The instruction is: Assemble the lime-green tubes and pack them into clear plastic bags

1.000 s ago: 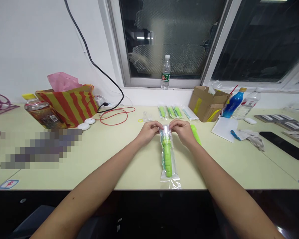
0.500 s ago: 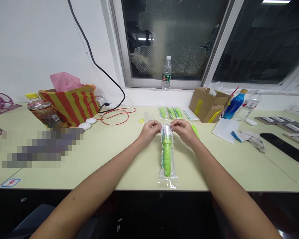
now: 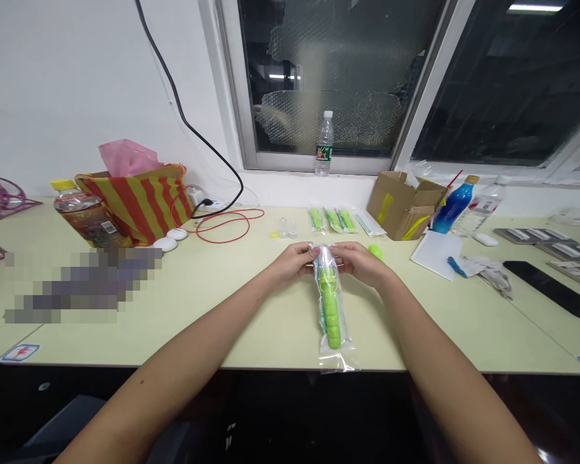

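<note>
A clear plastic bag (image 3: 330, 309) with a green ridged item inside lies lengthwise, its lower end at the table's front edge. My left hand (image 3: 297, 261) pinches the bag's far end from the left. On the other side my right hand (image 3: 357, 259) grips the same end, fingers closed and partly behind the bag. A green round piece (image 3: 376, 251) sits just beyond my right hand. Farther back lie several bagged green items (image 3: 347, 220) and a flat clear packet (image 3: 370, 223).
Small clear cups (image 3: 289, 227) and red cable (image 3: 222, 225) are behind my left hand. A cardboard box (image 3: 406, 203), blue bottle (image 3: 457, 205) and white sheet (image 3: 436, 254) stand or lie right. A striped bag (image 3: 140, 206) and tea bottle (image 3: 89, 216) are left.
The bag's near end has swung slightly right and toward the table edge. Both hands have shifted a little nearer, with the fingers lower around the bag's far end.
</note>
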A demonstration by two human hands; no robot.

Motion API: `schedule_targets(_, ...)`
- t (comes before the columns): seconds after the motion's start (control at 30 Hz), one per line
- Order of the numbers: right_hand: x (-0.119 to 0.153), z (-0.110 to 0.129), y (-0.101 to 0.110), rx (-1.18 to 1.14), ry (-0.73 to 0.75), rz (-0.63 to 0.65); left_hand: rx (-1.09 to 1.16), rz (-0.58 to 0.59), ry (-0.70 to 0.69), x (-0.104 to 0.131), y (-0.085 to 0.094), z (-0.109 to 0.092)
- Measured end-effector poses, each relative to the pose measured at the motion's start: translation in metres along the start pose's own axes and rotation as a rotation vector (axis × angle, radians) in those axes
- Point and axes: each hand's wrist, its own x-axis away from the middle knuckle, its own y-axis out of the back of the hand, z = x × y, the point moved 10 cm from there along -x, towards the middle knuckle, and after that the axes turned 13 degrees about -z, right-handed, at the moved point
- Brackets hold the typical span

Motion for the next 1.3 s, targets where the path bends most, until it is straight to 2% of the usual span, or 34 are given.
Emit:
schedule_targets(0.2,0.003,0.015,0.001,-0.028,0.156,0.042,-0.025,0.013,-0.025,0.000,-0.001,-0.004)
schedule_targets(0.43,0.001,0.017,0.002,-0.049,0.219,0.041,-0.010,0.037,-0.026,0.001,-0.002,-0.006)
schedule_targets(0.63,0.004,0.012,-0.005,-0.063,0.148,0.113,0.030,0.103,0.016,0.004,-0.009,-0.003)
schedule_targets(0.93,0.007,0.012,-0.007,-0.114,0.102,0.191,0.071,0.053,0.008,0.003,-0.003,-0.006)
schedule_targets(1.17,0.001,0.013,0.003,-0.035,0.216,0.095,0.052,0.017,0.001,-0.001,0.002,-0.003)
schedule_targets(1.3,-0.003,0.012,0.007,-0.053,0.208,0.035,0.039,-0.023,-0.002,-0.005,0.007,0.000)
